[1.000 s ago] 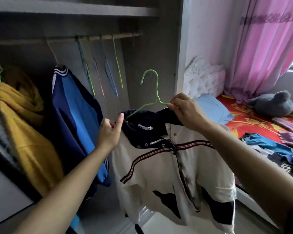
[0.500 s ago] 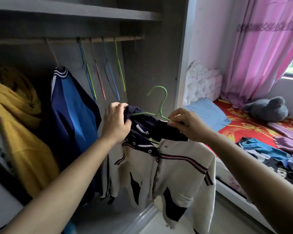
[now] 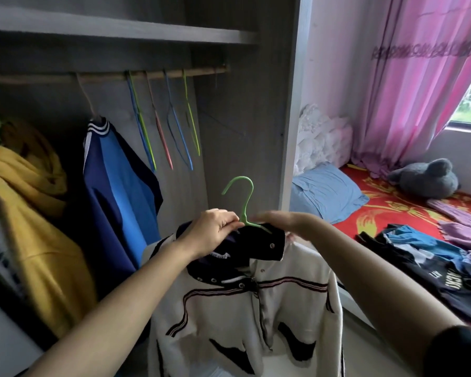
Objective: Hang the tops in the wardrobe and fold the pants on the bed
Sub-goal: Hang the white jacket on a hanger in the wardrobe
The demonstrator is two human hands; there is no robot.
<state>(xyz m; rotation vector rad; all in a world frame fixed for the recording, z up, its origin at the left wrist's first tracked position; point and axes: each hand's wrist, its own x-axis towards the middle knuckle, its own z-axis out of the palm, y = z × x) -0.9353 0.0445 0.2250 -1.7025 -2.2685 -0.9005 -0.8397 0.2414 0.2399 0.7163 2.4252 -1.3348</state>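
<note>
- Swung square-on before the wardrobe, the jacket now shows its whole front to the camera. Half a second ago it hung twisted from a tilted hanger.
- On the bed, to the right, a heap of clothes lies well apart from both hands. The folding looks not yet begun.
- The jacket is held in the air at the wardrobe's open right end, below the rail. Its long axis runs straight up and down, with the navy collar on top and the hem dropping out of frame.
- A yellow hoodie and a blue top already hang from the rail, with spare hangers just beside them on the right.
- The left hand has shifted from the collar's edge to its centre and pinches the hanger at the neck.
- The right hand has let go its pinch. It lies flat and blurred, fingers straight, over the collar on the hanger's right arm.
- The green hanger stands hook-up with its opening facing left and its arms running left to right.
- Dressing the hanger appears finished. What remains is likely a lift to the rail, perhaps with a turn so the hook crosses it.
</note>
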